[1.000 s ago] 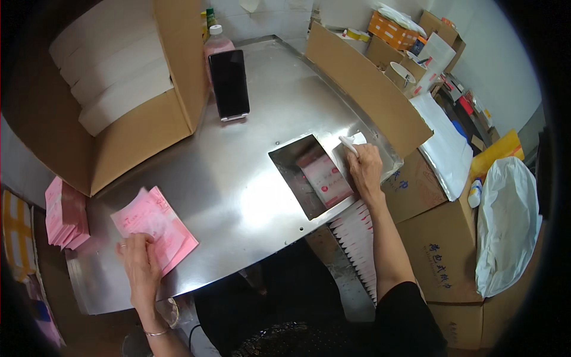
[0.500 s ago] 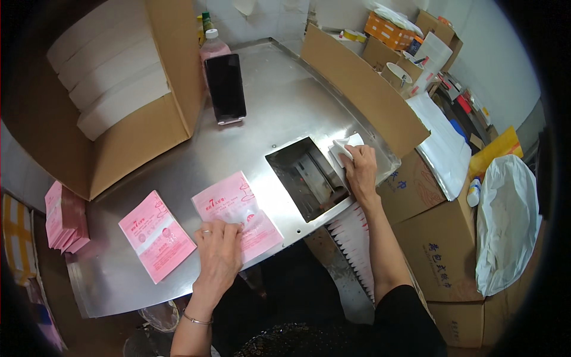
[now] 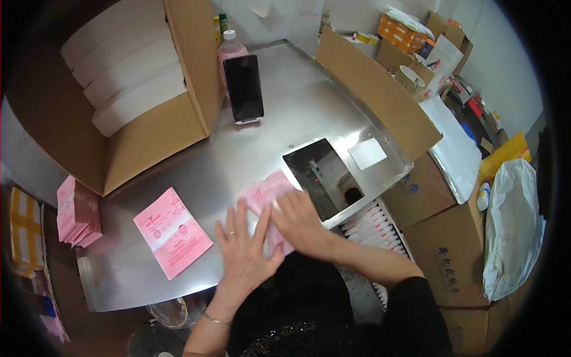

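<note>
Both my hands press on one flat pink carton (image 3: 266,193) at the near edge of the steel table (image 3: 279,101). My left hand (image 3: 245,250) lies spread over its lower part, fingers apart. My right hand (image 3: 297,220) crosses over its right side, fingers bent on it. Another flat pink carton (image 3: 172,231) lies alone to the left. A rectangular recess (image 3: 324,175) in the table opens just right of my hands. A stack of pink cartons (image 3: 76,211) stands off the table's left end.
A big cardboard box with white packs (image 3: 128,83) lies on its side at the back left. A dark phone (image 3: 242,88) leans on a pink bottle (image 3: 229,47). Cardboard boxes (image 3: 440,232), a white bag (image 3: 511,232) and a rack of white packs (image 3: 375,223) crowd the right.
My left hand slid a pink carton from the left pile to the table's near middle. My right hand left the recess and came down on that carton.
</note>
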`<state>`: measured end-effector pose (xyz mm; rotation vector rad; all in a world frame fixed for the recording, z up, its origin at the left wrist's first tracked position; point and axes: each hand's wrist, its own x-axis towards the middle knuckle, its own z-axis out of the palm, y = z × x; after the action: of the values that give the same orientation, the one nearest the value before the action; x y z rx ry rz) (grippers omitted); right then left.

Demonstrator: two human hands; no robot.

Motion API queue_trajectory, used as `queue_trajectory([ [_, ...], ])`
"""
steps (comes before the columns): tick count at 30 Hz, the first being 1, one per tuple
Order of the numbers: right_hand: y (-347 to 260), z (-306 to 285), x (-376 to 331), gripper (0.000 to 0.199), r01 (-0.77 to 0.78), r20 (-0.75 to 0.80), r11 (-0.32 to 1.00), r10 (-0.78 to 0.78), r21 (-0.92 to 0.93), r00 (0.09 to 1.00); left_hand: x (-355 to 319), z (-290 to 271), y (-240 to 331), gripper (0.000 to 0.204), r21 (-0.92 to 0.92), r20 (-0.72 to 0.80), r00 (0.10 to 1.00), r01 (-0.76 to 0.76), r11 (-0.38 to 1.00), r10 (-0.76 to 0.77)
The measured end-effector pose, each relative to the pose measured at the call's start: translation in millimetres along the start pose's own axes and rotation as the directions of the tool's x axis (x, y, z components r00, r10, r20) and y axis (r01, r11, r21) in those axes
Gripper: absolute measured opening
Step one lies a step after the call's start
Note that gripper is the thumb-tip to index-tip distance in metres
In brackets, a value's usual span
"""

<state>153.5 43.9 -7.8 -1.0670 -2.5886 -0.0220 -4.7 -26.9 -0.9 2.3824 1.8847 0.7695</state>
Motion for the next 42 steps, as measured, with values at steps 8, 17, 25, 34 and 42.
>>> queue_trajectory([
  [8, 4.9, 2.4, -0.1, 0.018, 0.255, -0.445, 0.945, -0.142, 0.207, 0.884, -6.3, -6.7, -25.0, 0.075, 0.081, 0.029, 0.997, 0.065, 0.995, -0.068],
  [17, 4.2, 4.0, 3.4, 0.023, 0.203, -0.225, 0.954, -0.153, 0.219, 0.962, -3.6, -2.5, -21.9, 0.075, 0.136, 0.032, 0.998, 0.051, 0.989, -0.056],
  [25, 32.8, 10.6, 9.2, 0.031, 0.258, -0.363, 0.873, -0.102, 0.414, 0.926, 12.0, -14.4, -26.1, 0.078, 0.17, -0.027, 0.999, 0.046, 0.984, -0.042],
  [34, 174.0, -13.9, -67.8, 0.032, -0.568, -0.371, 0.815, 0.495, -0.114, 0.786, 14.8, -8.9, -16.4, 0.072, 0.34, 0.068, 0.984, 0.131, 0.931, -0.163],
  [42, 120.9, -19.4, -36.1, 0.021, -0.399, -0.48, 0.911, 0.399, 0.108, 0.782, -2.5, -22.4, -19.8, 0.065, 0.363, -0.042, 0.991, 0.133, 0.922, -0.127],
])
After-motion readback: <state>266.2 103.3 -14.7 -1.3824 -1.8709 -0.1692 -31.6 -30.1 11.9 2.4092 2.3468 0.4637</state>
